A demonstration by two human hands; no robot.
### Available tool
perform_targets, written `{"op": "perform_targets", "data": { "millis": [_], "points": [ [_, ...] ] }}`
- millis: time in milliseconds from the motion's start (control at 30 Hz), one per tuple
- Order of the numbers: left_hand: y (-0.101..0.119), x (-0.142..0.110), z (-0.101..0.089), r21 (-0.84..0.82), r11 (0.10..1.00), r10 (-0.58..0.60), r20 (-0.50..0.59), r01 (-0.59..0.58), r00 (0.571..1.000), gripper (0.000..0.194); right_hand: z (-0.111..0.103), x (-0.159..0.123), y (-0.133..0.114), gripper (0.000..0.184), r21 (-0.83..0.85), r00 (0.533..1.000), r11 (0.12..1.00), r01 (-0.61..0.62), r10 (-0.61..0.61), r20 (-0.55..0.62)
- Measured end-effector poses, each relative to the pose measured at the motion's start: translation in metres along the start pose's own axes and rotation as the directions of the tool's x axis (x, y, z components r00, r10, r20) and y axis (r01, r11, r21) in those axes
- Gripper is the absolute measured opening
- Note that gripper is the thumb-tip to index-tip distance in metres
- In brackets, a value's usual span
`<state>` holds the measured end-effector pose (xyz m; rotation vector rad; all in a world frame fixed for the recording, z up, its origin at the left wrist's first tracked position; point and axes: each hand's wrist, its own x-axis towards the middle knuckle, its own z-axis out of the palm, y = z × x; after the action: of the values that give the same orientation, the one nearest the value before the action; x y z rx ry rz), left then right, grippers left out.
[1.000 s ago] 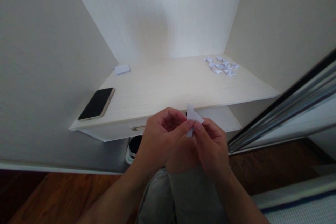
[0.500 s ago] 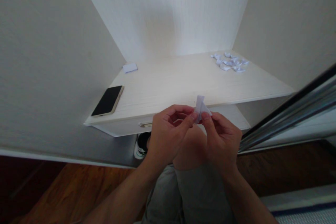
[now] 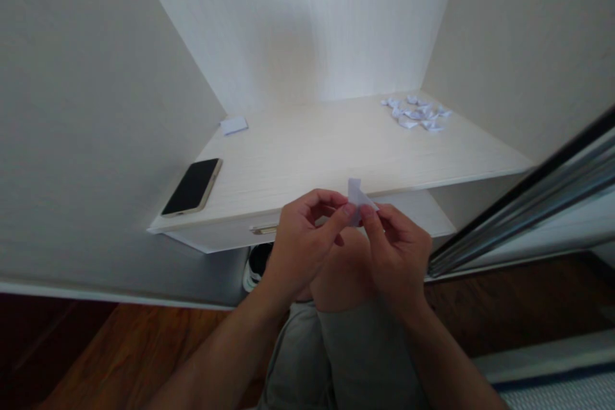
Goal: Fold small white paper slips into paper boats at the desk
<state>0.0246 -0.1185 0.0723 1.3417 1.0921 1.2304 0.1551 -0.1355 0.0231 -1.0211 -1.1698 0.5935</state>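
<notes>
As the left hand point(image 3: 305, 237) and right hand point(image 3: 398, 250) each pinch the folded paper point(image 3: 354, 193), uneven finger pressure could skew its folds.

A phone point(image 3: 192, 186) lies on the white desk point(image 3: 307, 147).

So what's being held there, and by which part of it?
A small folded white paper, pinched at its lower part: the left hand grips its left side, the right hand its right, while its upper end sticks up free.
</notes>
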Motion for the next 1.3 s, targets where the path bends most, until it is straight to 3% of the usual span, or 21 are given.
{"op": "perform_targets", "data": {
  "millis": [200,333,533,733,800,867,1033,1100,1200,1300],
  "points": [
    [-0.002,0.01,-0.01,0.015,0.998,-0.055,0.149,0.053,0.987,0.025,-0.005,0.009,-0.002,0.022,0.031,0.99,0.997,-0.064,0.06,0.124],
    [0.003,0.018,-0.012,-0.014,0.999,-0.029,0.156,0.032,0.987,0.025,-0.006,0.026,-0.002,0.024,0.136,0.964,0.984,-0.12,0.083,0.251],
    [0.016,0.027,-0.018,-0.098,0.991,-0.068,0.204,0.09,0.976,0.023,-0.006,0.055,0.011,0.024,0.396,0.891,0.863,-0.314,0.125,0.436],
    [0.02,0.028,-0.014,-0.237,0.968,-0.034,0.197,0.081,0.98,0.018,-0.008,0.063,0.005,0.024,0.366,0.907,0.889,-0.276,0.114,0.405],
    [0.019,0.028,-0.011,-0.298,0.951,-0.027,0.2,0.087,0.979,0.017,-0.008,0.063,0.001,0.028,0.399,0.901,0.861,-0.317,0.141,0.41],
    [0.017,0.027,-0.009,-0.324,0.941,-0.029,0.209,0.098,0.977,0.015,-0.009,0.064,-0.003,0.035,0.439,0.862,0.8,-0.408,0.18,0.473],
    [0.016,0.027,-0.018,-0.321,0.934,-0.063,0.278,0.155,0.958,0.019,-0.014,0.07,-0.012,0.037,0.391,0.666,0.657,-0.644,0.232,0.709],
    [0.016,0.027,-0.023,-0.323,0.924,-0.097,0.321,0.205,0.942,0.027,-0.016,0.073,-0.015,0.036,0.376,0.609,0.609,-0.698,0.229,0.76],
    [0.019,0.026,-0.026,-0.336,0.898,-0.157,0.356,0.283,0.921,0.035,-0.017,0.075,-0.016,0.033,0.356,0.554,0.585,-0.729,0.199,0.808],
    [0.024,0.023,-0.024,-0.345,0.876,-0.194,0.387,0.337,0.901,0.036,-0.017,0.075,-0.014,0.031,0.346,0.545,0.602,-0.72,0.181,0.819]
  ]
}}
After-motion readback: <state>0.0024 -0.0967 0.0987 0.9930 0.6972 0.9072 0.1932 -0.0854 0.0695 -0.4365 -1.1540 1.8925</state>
